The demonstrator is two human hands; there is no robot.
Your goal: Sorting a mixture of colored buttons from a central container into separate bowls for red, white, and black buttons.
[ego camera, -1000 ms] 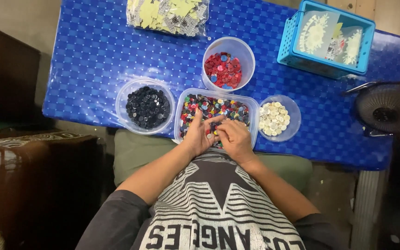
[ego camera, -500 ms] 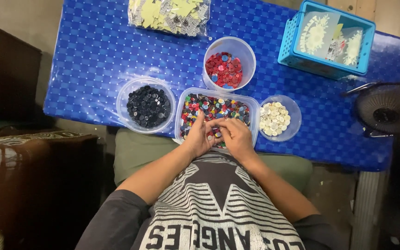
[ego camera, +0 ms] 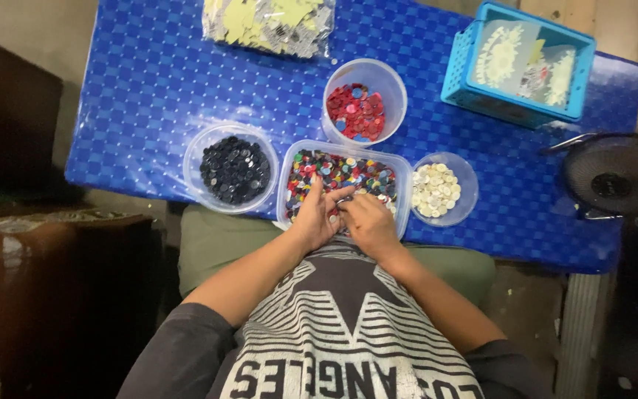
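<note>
Head view: both hands are being worked in the mixed tub [ego camera: 342, 171] at the table's [ego camera: 149, 81] near edge — left hand [ego camera: 317, 216] with fingers spread over the buttons [ego camera: 334, 170], right hand [ego camera: 367, 222] with fingertips pinched together, on what cannot be told. Buttons are judged light, hard, slippery — best pinched at the rim. A clear packet [ego camera: 269, 26] of pale yellow pieces is lying at the far edge; a blue basket [ego camera: 458, 74] is holding pale cards.

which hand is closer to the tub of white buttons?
Right. The right hand is in the near right part of the mixed-button tray, just left of the white button tub. The left hand is further left in the tray, beyond the right hand.
</note>
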